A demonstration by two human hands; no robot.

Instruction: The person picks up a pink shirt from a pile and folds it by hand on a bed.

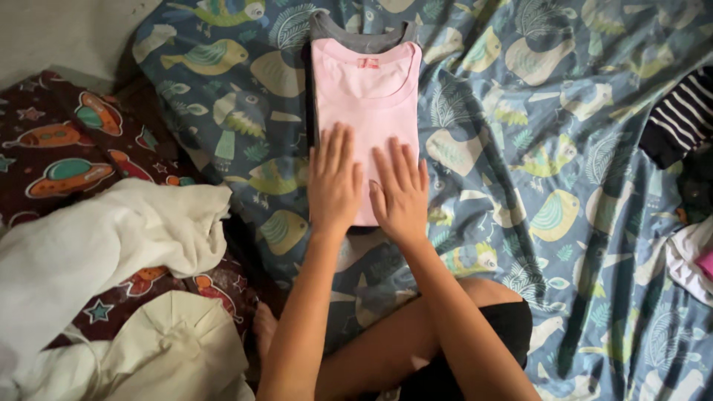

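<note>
On the bed, both hands lie flat, palms down, on the lower half of a folded pink shirt (pixel 368 96); the left hand (pixel 334 182) and right hand (pixel 401 193) sit side by side, nearly touching, fingers spread loosely and grasping nothing. The pink shirt is stacked on a folded grey shirt (pixel 360 36), whose collar shows past its top edge and whose dark side shows along its left edge. Both rest on a blue bird-print sheet (pixel 564 148), which lies open to the right of the stack and between the stack and the person's folded legs. To the left, a dark cloth with rocket shapes (pixel 67 148) meets the sheet's edge, with a white garment (pixel 104 245) heaped on it and a cream one (pixel 178 345) nearer the knee. At the right edge lie a striped garment (pixel 679 119) and some pale clothes (pixel 691 256), well apart from the hands.
</note>
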